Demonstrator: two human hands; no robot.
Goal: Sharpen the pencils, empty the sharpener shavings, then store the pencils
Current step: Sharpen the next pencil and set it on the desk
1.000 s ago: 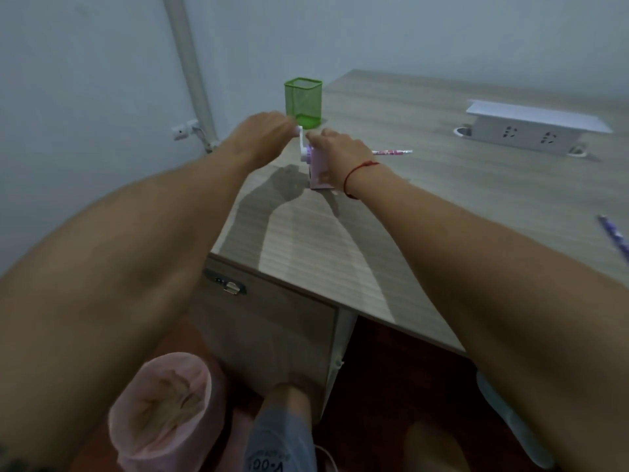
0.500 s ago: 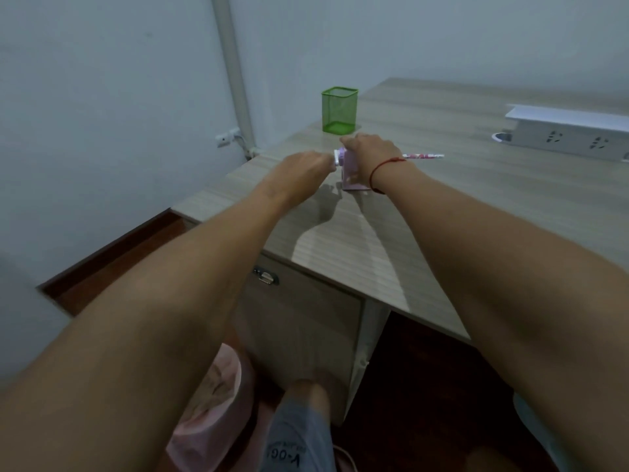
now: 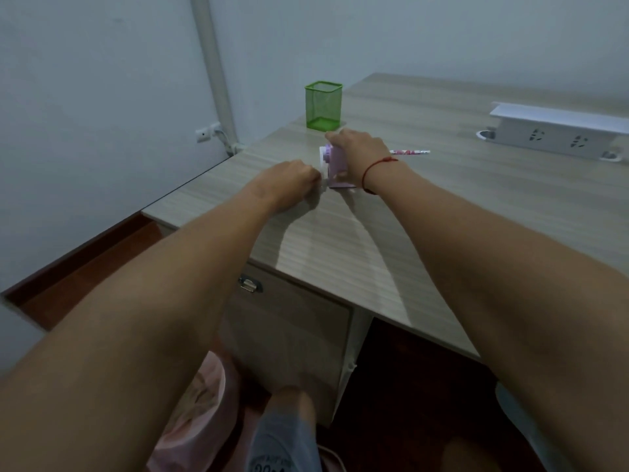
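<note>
Sharpener (image 3: 335,165): small, light plastic, likely to skid on the smooth worktop (image 3: 442,206) near its left edge; best pinned from above. Right hand (image 3: 360,155) clamped over its top, pencil (image 3: 410,151) poking out behind. Left hand (image 3: 291,180) curled shut at the crank, lower than half a second earlier. Green cup (image 3: 323,105) beyond.

One sharpener (image 3: 335,166), one pencil (image 3: 410,152), one green holder (image 3: 323,105) — two hands (image 3: 289,180)
</note>
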